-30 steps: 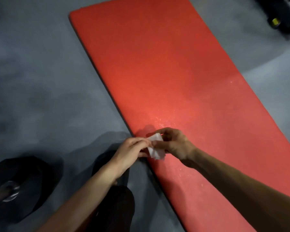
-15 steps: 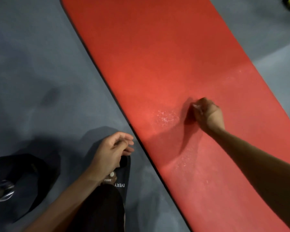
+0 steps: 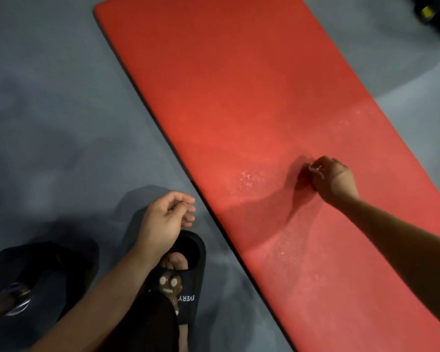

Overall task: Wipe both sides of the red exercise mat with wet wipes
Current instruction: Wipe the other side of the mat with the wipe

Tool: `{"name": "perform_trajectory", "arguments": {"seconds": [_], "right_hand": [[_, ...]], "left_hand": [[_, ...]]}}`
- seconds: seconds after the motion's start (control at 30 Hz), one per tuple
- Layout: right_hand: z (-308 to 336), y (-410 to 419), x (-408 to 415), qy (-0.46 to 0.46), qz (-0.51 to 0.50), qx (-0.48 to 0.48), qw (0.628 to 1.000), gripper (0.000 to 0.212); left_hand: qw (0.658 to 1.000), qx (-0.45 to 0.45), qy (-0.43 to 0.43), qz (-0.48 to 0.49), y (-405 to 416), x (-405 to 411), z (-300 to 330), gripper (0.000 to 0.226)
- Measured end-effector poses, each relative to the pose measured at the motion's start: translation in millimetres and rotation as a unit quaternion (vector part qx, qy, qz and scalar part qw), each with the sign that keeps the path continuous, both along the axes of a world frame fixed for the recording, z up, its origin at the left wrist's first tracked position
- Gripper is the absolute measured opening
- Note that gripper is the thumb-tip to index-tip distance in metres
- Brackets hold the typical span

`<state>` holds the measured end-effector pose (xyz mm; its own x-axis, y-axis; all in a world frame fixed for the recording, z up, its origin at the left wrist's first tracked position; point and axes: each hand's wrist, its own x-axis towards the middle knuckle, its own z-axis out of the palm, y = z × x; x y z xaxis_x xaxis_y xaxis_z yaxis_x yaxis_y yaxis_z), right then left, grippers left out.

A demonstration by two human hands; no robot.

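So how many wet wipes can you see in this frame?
1. A small white wet wipe shows between the fingers of the right hand, which grips it against the red mat. The left hand holds none; others may be out of view.

Grey floor (image 3: 48, 110) all around. Black slide sandal (image 3: 188, 280) with "EVERY" on the strap at the bottom edge, and some dark thing with a yellow bit (image 3: 427, 11) in the top right corner.
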<state>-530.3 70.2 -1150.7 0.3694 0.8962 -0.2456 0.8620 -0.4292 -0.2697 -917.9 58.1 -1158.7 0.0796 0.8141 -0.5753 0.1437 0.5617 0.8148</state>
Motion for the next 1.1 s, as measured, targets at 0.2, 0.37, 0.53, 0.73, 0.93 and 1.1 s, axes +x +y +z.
{"name": "perform_trajectory", "arguments": {"seconds": [0.2,0.37,0.53,0.73,0.93,1.1], "right_hand": [[-11,-16,-110,0.088,0.029,0.042,0.995,0.026],[6,-29,-158,0.126,0.391,-0.001,0.912,0.025],[3,28,-78,-0.017,0.239,0.062,0.969,0.026],[-14,4,-144,0.099,0.099,0.059,0.988,0.015],[-16,17,-124,0.102,0.341,0.063,0.932,0.020],[-16,42,-118,0.034,-0.009,0.084,0.996,0.021]], "left_hand": [[1.000,-0.006,0.007,0.020,8,11,-1,0.031],[0.999,0.004,0.029,0.030,5,14,-8,0.033],[0.999,0.005,0.037,0.014,3,3,-8,0.031],[0.999,0.004,0.044,0.010,3,2,-8,0.032],[0.999,0.010,0.043,0.012,3,7,-10,0.031],[0.998,0.016,0.057,0.010,0,5,-15,0.034]]}}
